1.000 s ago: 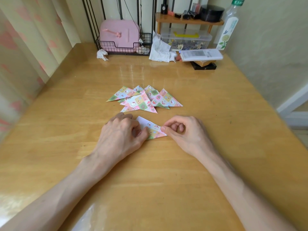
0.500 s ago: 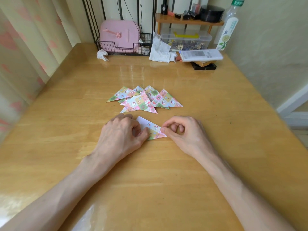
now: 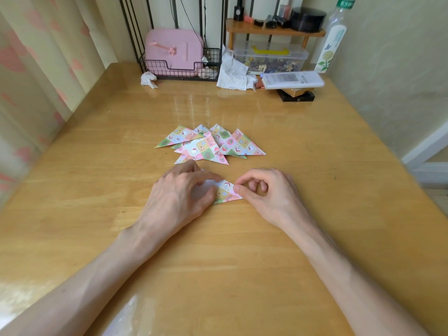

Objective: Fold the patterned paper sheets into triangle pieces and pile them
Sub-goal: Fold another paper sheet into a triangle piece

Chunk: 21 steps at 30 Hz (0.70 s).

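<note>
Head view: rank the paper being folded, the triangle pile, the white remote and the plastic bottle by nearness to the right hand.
1. Paper being folded: pinched by the right hand itself.
2. Triangle pile: just beyond, slightly left.
3. White remote: far back, right of centre.
4. Plastic bottle: far right corner, behind the remote.

Your table is varnished wood, glossy enough to throw back glare toward 12 o'clock and at its 7 o'clock edge. The sheet you're folding is thin printed paper, matt, white on the back. The triangles at 12 o'clock from it are the same matt paper. Farther toward 12 o'clock, the basket is black metal wire and the pink case in it looks like smooth plastic. At 1 o'clock, the box and bottle are clear plastic, the shelf wood, the tissues soft and crumpled. The curtains at 9 o'clock are cloth.
</note>
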### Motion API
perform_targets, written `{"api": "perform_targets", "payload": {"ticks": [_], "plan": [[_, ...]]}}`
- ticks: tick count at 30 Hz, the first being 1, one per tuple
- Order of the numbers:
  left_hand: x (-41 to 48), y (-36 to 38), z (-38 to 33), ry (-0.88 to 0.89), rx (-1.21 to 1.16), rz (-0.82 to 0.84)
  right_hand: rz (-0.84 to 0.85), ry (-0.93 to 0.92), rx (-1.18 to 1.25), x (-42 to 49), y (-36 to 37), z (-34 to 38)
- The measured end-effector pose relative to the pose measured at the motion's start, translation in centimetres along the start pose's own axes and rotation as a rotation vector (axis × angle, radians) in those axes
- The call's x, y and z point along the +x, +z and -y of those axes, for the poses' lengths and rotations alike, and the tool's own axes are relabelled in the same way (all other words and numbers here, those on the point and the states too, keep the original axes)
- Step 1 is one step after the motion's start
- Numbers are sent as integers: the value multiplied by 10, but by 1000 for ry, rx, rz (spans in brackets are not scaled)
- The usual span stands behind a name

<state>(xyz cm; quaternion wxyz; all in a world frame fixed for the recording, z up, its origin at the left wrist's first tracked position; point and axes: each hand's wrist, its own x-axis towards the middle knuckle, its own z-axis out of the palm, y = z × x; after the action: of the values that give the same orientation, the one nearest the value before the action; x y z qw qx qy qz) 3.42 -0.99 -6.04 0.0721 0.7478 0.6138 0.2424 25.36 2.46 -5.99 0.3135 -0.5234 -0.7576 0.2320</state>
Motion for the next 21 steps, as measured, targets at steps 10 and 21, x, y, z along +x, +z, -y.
{"api": "perform_targets", "payload": {"ticks": [10,21], "plan": [[2,3,1,-12,26,-47,-21,-1,-5,1,-13,-4],[1,3,0,-25,3,-45,32,28,-192,0,-10,-10]]}}
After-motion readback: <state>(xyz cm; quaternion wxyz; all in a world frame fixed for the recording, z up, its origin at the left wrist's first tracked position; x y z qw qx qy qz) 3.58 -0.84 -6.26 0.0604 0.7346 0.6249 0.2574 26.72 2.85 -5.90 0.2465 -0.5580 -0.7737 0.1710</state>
